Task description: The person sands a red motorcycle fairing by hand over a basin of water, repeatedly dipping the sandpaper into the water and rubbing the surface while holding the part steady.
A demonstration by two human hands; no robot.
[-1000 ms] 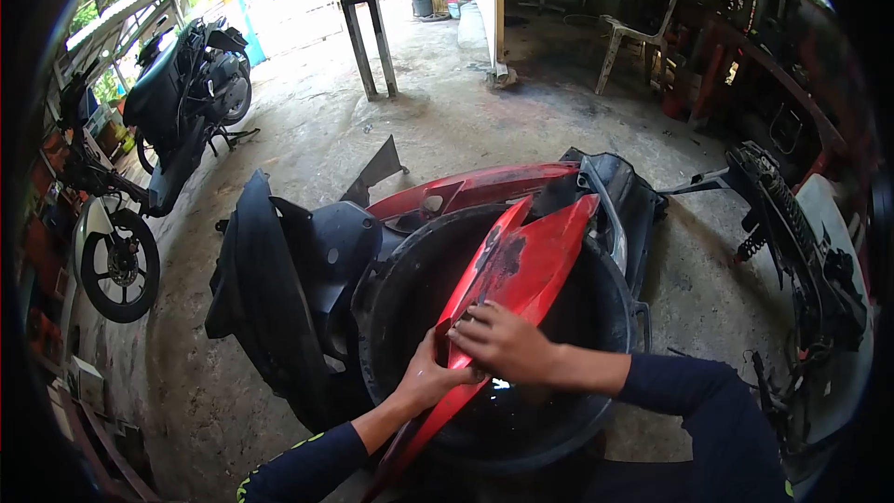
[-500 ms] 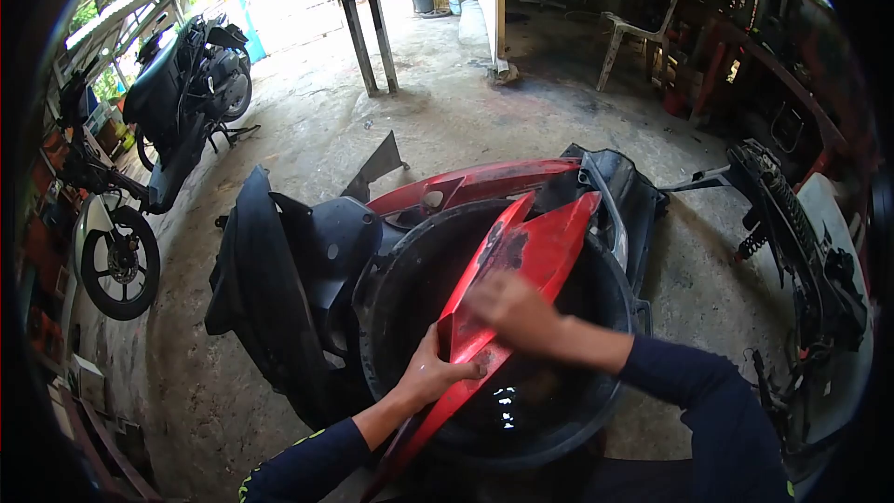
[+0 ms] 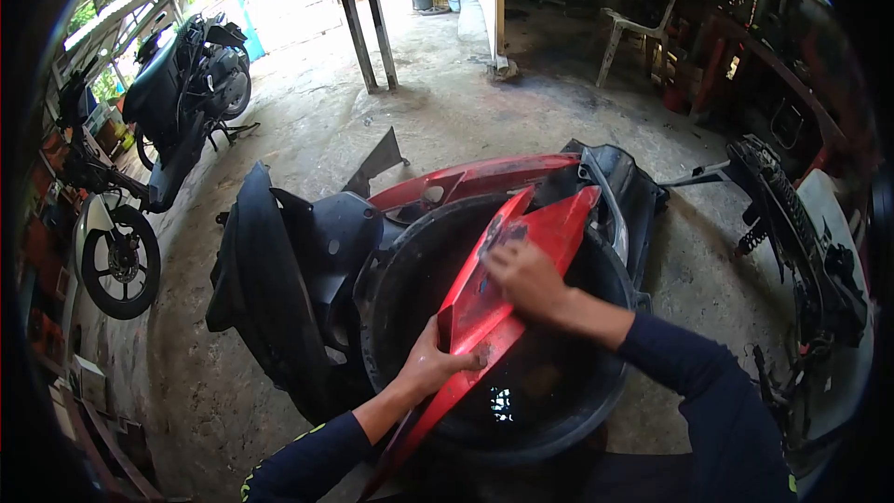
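A long red motorcycle body panel (image 3: 562, 231) with dark, scuffed patches slants across a round black tub (image 3: 370, 340). My left hand (image 3: 431, 362) is closed around the panel's left edge near its lower half, thumb on top. On the panel's upper face presses my right hand (image 3: 527, 281), its fingers curled together over a dull patch. Whatever may be under those fingertips is hidden. Liquid in the bottom of the tub reflects bright light (image 3: 502, 404).
Black plastic body parts (image 3: 265, 279) stand left of the tub. Behind it lie another red panel (image 3: 503, 169) and a black part (image 3: 619, 177). A motorcycle (image 3: 191, 84) is parked at left, a stripped frame (image 3: 787, 233) at right. Farther back are a post (image 3: 363, 28) and a chair (image 3: 643, 28).
My right hand has shifted up and slightly right along the panel's face. My left hand keeps its hold, and the panel has barely moved.
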